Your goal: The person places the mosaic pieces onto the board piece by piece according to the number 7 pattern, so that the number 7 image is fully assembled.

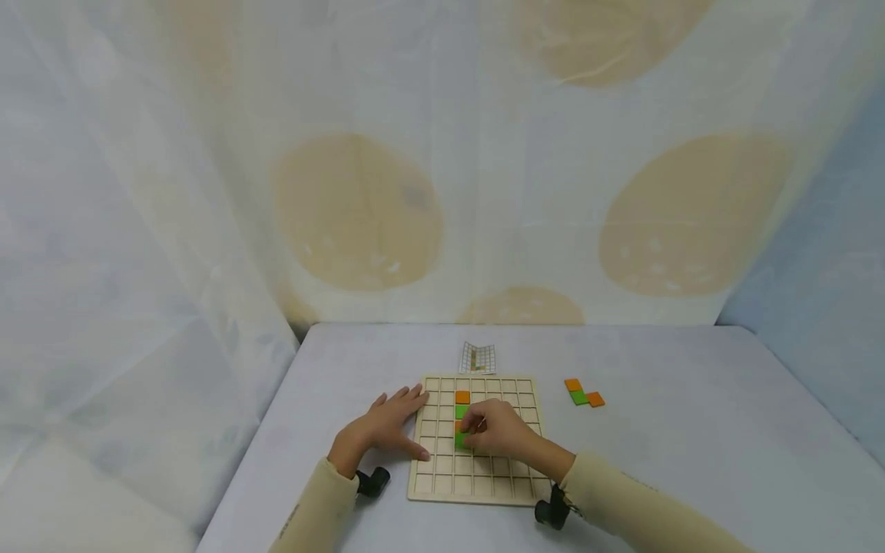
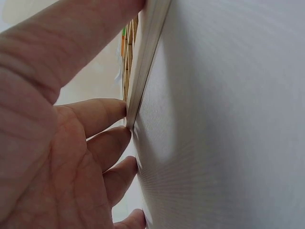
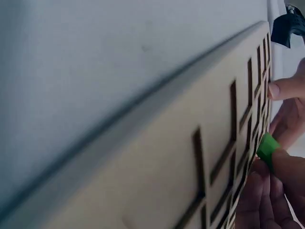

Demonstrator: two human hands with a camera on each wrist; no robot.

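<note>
A wooden grid board (image 1: 484,484) lies on the table in front of me. In its middle column sit an orange tile (image 1: 462,397) and a green tile (image 1: 461,412) below it. My right hand (image 1: 494,430) is over the board and pinches another green tile (image 1: 459,440) against the grid; the right wrist view shows that green tile (image 3: 268,148) between its fingertips at the board (image 3: 157,181). My left hand (image 1: 390,426) lies flat with straight fingers on the board's left edge; the left wrist view shows its fingers (image 2: 102,114) touching the board's rim (image 2: 145,62).
Three loose tiles, orange, green and orange (image 1: 584,395), lie on the table right of the board. A small printed grid card (image 1: 478,358) lies beyond the board. Draped cloth (image 1: 442,153) walls the back and sides of the grey table (image 1: 691,430).
</note>
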